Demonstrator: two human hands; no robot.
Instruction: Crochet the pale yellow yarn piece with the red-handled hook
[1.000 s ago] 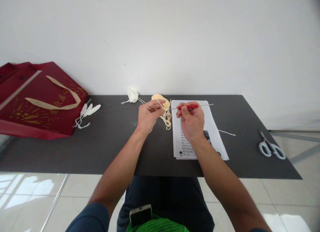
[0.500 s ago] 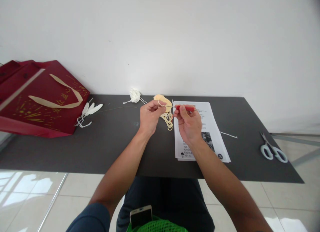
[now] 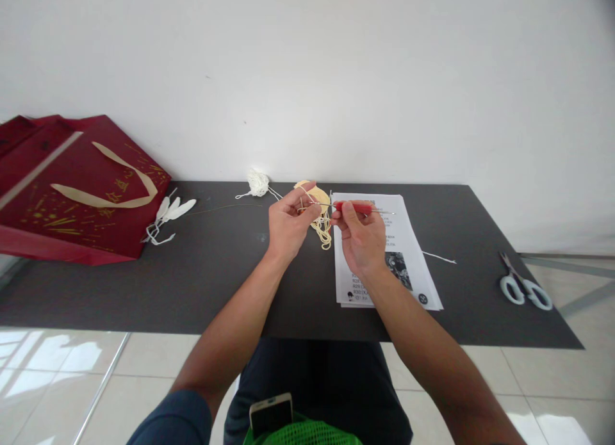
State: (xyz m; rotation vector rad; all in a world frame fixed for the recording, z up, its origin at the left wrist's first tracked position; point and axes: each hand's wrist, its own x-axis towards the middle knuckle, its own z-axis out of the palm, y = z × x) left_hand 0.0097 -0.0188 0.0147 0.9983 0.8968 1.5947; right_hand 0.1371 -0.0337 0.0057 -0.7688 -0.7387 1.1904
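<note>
In my right hand (image 3: 361, 240) I grip a crochet hook (image 3: 353, 207) by its red handle, its metal shaft pointing left. My left hand (image 3: 291, 224) pinches yarn between thumb and fingers, with a strand (image 3: 304, 190) looped over the raised index finger. The hook's tip meets the yarn at the left fingertips; the stitches there are too small to make out. Behind the left hand lies a pale yellow yarn bundle (image 3: 318, 195), its loose loops (image 3: 325, 235) trailing toward me on the dark table (image 3: 216, 272).
Printed sheets (image 3: 353, 259) lie under my right hand. Scissors (image 3: 524, 285) rest near the right edge. A white yarn ball (image 3: 258, 183) sits by the wall. White crocheted petals (image 3: 175, 209) lie beside a red gift bag (image 3: 91, 195). A phone (image 3: 271, 416) is at my lap.
My left index finger has lifted, raising the yarn strand into a wider loop around the hook's shaft. My right hand has shifted very slightly left with the hook.
</note>
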